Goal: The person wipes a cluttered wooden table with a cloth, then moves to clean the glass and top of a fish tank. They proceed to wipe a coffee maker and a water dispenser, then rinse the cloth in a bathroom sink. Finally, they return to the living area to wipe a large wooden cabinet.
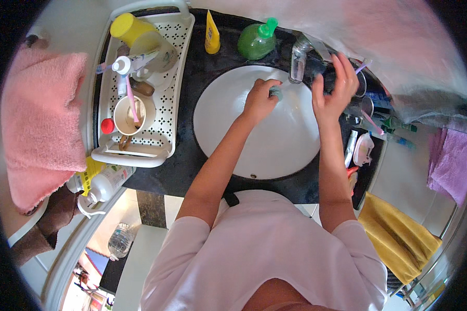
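Note:
Over the white oval sink basin [228, 140], my left hand [260, 102] is closed round a small grey-green lump [276, 93]. Most of that lump is hidden by my fingers, so its kind cannot be told. My right hand [336, 93] is raised at the basin's right rim, fingers apart and holding nothing. Between the two hands, at the far rim, stands the metal faucet [298, 61], its spout over the basin.
Behind the basin are a green pump bottle [258, 40] and a yellow tube [211, 36]. A white basket [166, 111] of cups and tubes stands left. Right of my right arm lie a white tube [351, 147] and cups with toothbrushes. Pink [44, 124] and yellow [397, 233] towels hang at the sides.

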`<state>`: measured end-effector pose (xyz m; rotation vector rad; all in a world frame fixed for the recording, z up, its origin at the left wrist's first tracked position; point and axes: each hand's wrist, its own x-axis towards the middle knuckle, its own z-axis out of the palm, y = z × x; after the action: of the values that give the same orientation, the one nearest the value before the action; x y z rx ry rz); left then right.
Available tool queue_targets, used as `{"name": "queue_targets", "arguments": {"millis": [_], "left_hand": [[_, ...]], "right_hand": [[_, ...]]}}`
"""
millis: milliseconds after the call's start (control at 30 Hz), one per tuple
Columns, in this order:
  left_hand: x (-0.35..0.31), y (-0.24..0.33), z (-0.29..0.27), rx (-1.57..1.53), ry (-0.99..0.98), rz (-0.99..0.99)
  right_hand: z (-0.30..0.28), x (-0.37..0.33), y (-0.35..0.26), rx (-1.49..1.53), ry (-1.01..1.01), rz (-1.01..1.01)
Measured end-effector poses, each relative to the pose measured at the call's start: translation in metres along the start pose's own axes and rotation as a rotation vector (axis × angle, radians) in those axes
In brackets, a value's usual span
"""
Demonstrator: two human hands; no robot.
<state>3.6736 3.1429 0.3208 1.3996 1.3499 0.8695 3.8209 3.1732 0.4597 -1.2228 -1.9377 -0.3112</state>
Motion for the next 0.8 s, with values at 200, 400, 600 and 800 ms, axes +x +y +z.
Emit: {"name": "queue_targets", "arguments": {"millis": [200, 400, 600, 800], "left_hand": [[0.014, 0.006, 0.007, 0.03, 0.018, 0.026], [-0.006, 0.018, -0.019, 0.062, -0.087, -0.018], [-0.047, 0.021, 0.02, -0.387, -0.169, -0.059], [-0.073, 0.0, 0.063, -0.662, 0.1, -0.175]], "right_hand": [[0.021, -0.04, 0.028, 0.071, -0.108, -0.001], [0.0, -0.099, -0.008, 0.115, -0.122, 0.287], [0.044, -0.224, -0.026, 0.678, -0.426, 0.873], [0.04, -0.267, 0.002, 1.21, -0.402, 1.6]]}}
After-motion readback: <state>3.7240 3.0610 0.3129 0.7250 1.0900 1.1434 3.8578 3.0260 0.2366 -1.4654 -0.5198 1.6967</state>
